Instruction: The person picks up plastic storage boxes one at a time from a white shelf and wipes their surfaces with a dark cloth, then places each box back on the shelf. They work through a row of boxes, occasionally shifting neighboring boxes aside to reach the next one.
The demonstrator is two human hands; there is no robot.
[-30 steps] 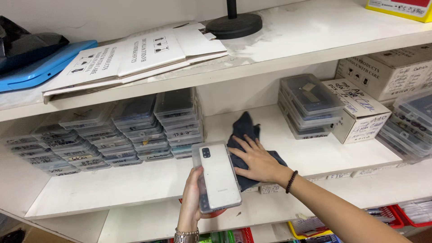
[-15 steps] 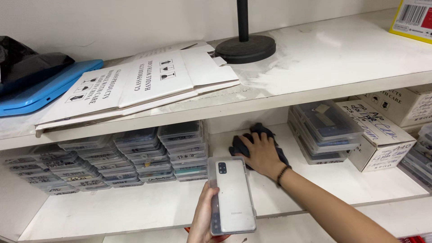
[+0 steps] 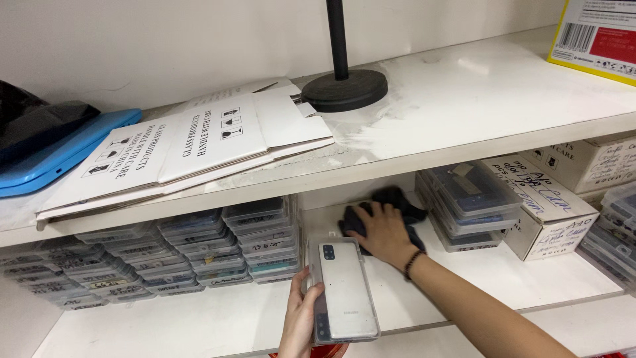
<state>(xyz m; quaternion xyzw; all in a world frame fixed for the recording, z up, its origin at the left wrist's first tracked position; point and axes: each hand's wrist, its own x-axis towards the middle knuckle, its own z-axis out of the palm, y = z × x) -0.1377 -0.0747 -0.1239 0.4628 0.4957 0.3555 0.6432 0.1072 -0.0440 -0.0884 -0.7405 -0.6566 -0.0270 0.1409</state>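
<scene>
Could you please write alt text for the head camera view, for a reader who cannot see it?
A person's right hand presses a dark cloth onto a white shelf, while the left hand holds a white smartphone back side up. Stacks of clear plastic cases fill the shelf beside them, and flattened cardboard lies on the shelf above.
</scene>
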